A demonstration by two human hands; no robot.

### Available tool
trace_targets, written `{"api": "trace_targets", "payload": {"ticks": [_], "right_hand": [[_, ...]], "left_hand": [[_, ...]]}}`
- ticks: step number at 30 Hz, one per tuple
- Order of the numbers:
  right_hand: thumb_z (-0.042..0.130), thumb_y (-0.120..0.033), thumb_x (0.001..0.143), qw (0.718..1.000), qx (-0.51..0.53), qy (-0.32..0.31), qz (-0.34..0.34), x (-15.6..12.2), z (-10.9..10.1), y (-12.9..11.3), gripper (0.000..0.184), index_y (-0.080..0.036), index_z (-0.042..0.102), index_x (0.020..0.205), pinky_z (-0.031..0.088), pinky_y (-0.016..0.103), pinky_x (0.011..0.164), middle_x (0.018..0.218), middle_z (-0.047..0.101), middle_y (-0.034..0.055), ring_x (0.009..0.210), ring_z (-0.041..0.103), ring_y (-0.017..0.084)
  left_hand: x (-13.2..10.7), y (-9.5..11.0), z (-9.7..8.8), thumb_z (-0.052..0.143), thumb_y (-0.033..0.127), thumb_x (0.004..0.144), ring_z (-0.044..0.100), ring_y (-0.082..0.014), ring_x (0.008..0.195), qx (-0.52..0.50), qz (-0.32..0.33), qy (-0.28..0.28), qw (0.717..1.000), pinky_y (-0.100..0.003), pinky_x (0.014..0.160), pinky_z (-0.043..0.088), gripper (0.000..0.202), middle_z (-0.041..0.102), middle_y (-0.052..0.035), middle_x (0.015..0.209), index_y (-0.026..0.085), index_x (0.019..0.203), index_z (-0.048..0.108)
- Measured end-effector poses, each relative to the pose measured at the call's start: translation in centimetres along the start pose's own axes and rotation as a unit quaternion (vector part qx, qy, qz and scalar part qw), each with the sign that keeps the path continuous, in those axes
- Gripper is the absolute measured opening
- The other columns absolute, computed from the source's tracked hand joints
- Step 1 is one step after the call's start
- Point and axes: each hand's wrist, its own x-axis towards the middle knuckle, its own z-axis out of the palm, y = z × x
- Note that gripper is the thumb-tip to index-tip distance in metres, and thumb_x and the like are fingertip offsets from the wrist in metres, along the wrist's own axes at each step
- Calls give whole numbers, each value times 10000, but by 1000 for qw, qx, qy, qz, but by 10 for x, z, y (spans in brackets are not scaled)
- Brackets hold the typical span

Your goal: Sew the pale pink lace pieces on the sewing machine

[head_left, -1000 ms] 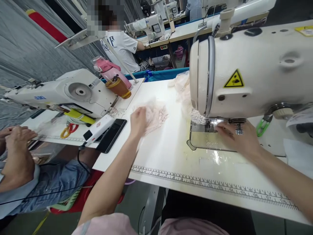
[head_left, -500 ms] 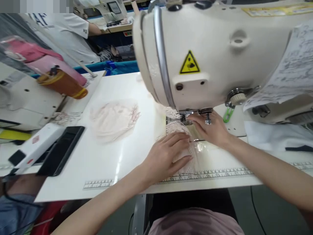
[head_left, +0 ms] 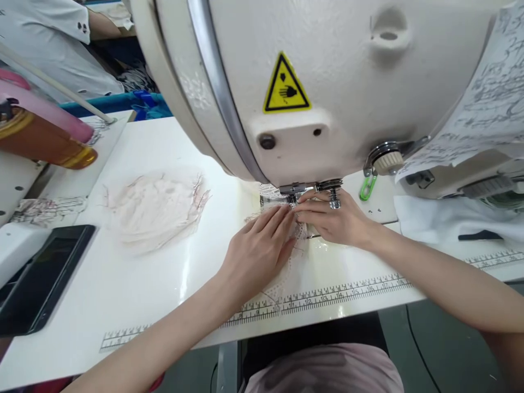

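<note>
1. Pressing the lace piece (head_left: pixel 286 275) flat, the left hand (head_left: pixel 257 254) is lying open, its fingertips meeting those of the right hand.
2. The right hand (head_left: pixel 335 221), also open and not gripping, is pinning the lace's edge at the presser foot (head_left: pixel 292 192) of the sewing machine (head_left: pixel 327 65).
3. Stitching is seemingly only starting, with most of the lace lying before the foot. A stack of lace pieces (head_left: pixel 155 210) is sitting to the left on the table (head_left: pixel 164 305).

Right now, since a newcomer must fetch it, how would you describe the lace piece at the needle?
Start at the big white sewing machine with the yellow warning triangle. Below its needle, on the white table, a pale lace piece lies under the left hand and right hand. Unlike the pinkish stack further left, both hands pin it.
</note>
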Motion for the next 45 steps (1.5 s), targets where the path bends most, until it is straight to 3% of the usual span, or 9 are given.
{"api": "trace_targets", "payload": {"ticks": [7, 14, 22, 36, 39, 41, 43, 45], "right_hand": [[487, -54, 829, 1000, -19, 3, 14, 3, 0, 3, 262, -216, 692, 842, 434, 323, 775, 915, 740, -67, 749, 645, 124], [492, -85, 845, 998, -7, -32, 53, 1, 5, 1, 275, -249, 707, 896, 488, 294, 721, 1022, 727, -63, 847, 669, 135], [499, -95, 852, 998, -14, -21, 54, 1, 6, 0, 265, -242, 711, 914, 505, 280, 690, 1043, 723, -61, 829, 678, 132], [485, -98, 856, 999, -16, -29, 43, 1, 4, 4, 258, -243, 694, 898, 482, 328, 789, 1029, 724, -54, 857, 664, 149], [476, -97, 857, 999, -22, -28, 37, 1, 3, 4, 262, -242, 690, 898, 463, 342, 808, 1006, 726, -51, 821, 656, 146], [466, -79, 849, 998, -24, -45, 42, 0, 2, 3, 284, -245, 688, 911, 445, 355, 829, 1001, 723, -45, 790, 647, 141], [463, -52, 834, 997, -22, -60, 51, 0, 0, 1, 306, -244, 689, 911, 427, 359, 851, 976, 720, -42, 789, 634, 141], [463, -27, 820, 996, -23, -61, 56, 1, -1, 0, 320, -244, 687, 891, 411, 347, 865, 945, 716, -49, 808, 615, 138]], "left_hand": [[5, -13, 14, 406, 230, 950, 479, -267, 1282, -19, -3, -3, 1000, -427, 1057, 447, 416, 530, -141, 1359, 53, 1315, 500], [7, -24, 19, 399, 237, 951, 475, -269, 1286, -50, -6, 8, 999, -449, 1064, 440, 414, 539, -137, 1353, 73, 1318, 499], [6, -26, 19, 392, 250, 957, 479, -281, 1282, -49, 5, 7, 999, -467, 1052, 446, 417, 530, -140, 1361, 79, 1323, 496], [7, -25, 18, 371, 265, 980, 468, -261, 1294, -29, -1, -8, 1000, -457, 1061, 426, 414, 519, -116, 1375, 106, 1349, 470], [9, -23, 6, 389, 254, 976, 529, -273, 1232, -6, 5, 2, 1000, -459, 981, 473, 368, 580, -107, 1312, 124, 1286, 537], [5, -23, -6, 432, 277, 960, 599, -283, 1125, 13, 20, 13, 1000, -447, 854, 513, 320, 638, -89, 1236, 160, 1208, 598], [-6, -27, -18, 485, 412, 929, 646, -286, 984, 15, 70, 30, 997, -417, 707, 513, 356, 680, -80, 1160, 186, 1165, 624], [-22, -31, -24, 486, 630, 855, 653, -281, 898, -4, 155, 47, 987, -381, 599, 488, 566, 693, -90, 1127, 186, 1179, 619]]}}
